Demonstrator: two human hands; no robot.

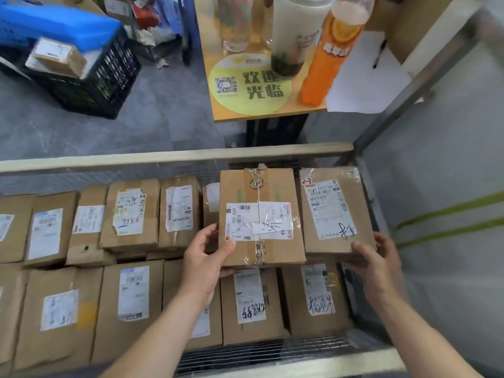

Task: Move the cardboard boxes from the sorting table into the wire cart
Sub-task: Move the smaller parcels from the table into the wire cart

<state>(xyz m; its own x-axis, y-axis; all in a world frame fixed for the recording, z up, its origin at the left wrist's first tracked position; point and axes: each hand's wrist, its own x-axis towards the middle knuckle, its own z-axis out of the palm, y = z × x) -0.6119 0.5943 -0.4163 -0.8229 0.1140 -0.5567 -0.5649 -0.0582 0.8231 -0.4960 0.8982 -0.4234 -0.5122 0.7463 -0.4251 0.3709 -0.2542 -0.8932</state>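
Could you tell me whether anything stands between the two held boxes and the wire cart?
Nothing visible: left hand grips the taped brown cardboard box, right hand the flatter brown cardboard box, both directly over labelled parcels inside the wire cart.

A yellow tabletop (297, 108) is picked out at twelve o'clock, and a round yellow-green mat (251, 85) with a QR code and bold characters is laid on it. A tall cup of milky tea (294, 31), dark at the bottom, is stood on the mat's one o'clock edge. An orange drink bottle (324, 66) is stood just beside it, at its three o'clock. A clear glass (236, 20) is seen at the cup's nine o'clock. White paper (365, 77) is spread at one o'clock, with a black pen (379, 54) lying on it. At ten o'clock a black crate (109, 77) is set on the grey floor (163, 118), with a blue crate (54, 23) behind it. Green stripes (450, 214) are marked at three o'clock.
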